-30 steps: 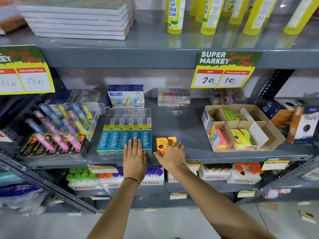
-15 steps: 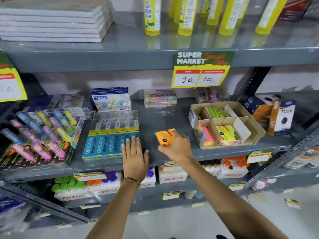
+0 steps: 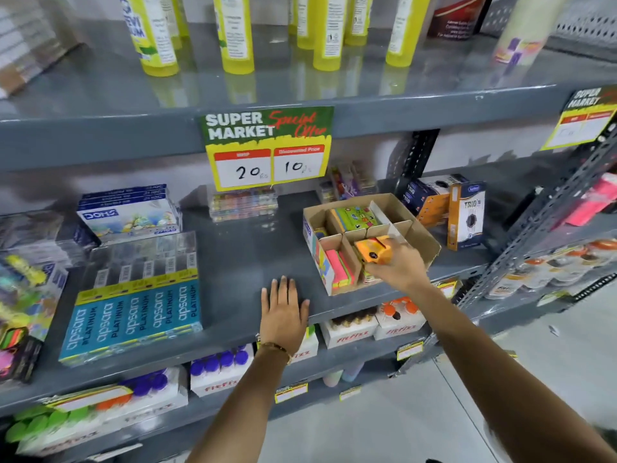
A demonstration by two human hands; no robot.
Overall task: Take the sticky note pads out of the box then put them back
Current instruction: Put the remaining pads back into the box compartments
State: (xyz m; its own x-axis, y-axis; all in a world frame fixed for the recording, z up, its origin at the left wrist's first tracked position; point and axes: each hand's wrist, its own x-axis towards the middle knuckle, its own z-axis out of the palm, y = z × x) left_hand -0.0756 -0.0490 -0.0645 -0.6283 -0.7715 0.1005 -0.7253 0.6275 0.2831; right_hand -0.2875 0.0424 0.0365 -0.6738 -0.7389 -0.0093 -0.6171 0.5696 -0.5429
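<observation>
An open cardboard box (image 3: 429,242) with dividers stands on the grey middle shelf (image 3: 243,262). My right hand (image 3: 395,267) grips an orange sticky note pad (image 3: 372,250) and holds it over the box's front middle compartment. A pink pad stack (image 3: 337,265) fills the front left compartment, and a green pad (image 3: 355,218) lies in a back one. My left hand (image 3: 283,310) rests flat on the shelf, fingers apart, to the left of the box.
Apsara pencil packs (image 3: 133,312) and a DOMS box (image 3: 128,217) lie on the left of the shelf. Trio boxes (image 3: 465,215) stand right of the cardboard box. Yellow glue bottles (image 3: 233,31) line the upper shelf. A price sign (image 3: 267,147) hangs from its edge.
My right hand lifted the orange pad off the shelf and carried it right, over the box. My left hand stayed flat on the shelf. The camera view shifted right.
</observation>
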